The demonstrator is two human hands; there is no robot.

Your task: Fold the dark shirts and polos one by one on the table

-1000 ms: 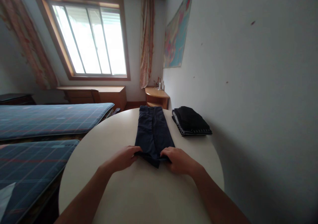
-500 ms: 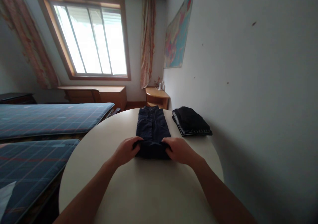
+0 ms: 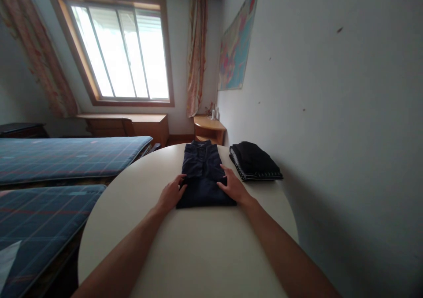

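A dark navy shirt [image 3: 207, 193] lies on the white round table [image 3: 205, 249], its collar at the far end and its near part folded over toward the collar. At its left edge rests my left hand [image 3: 172, 193], fingers apart and touching the fabric. My right hand [image 3: 234, 186] lies at the right edge, thumb and fingers spread over the cloth. Neither hand grips the shirt. To the right of it sits a stack of folded black clothes [image 3: 254, 160] with a pale stitched edge.
The white wall [image 3: 330, 135] runs close along the table's right side. Two beds with blue plaid mattresses [image 3: 66, 159] stand to the left. Behind the table are a small wooden corner stand [image 3: 209, 122], a desk [image 3: 148, 119] and a window [image 3: 122, 53].
The shirt's near edge, pinched in both hands before, now lies flat as a fold. My fingers have let go and spread, and both hands have moved slightly away from me.
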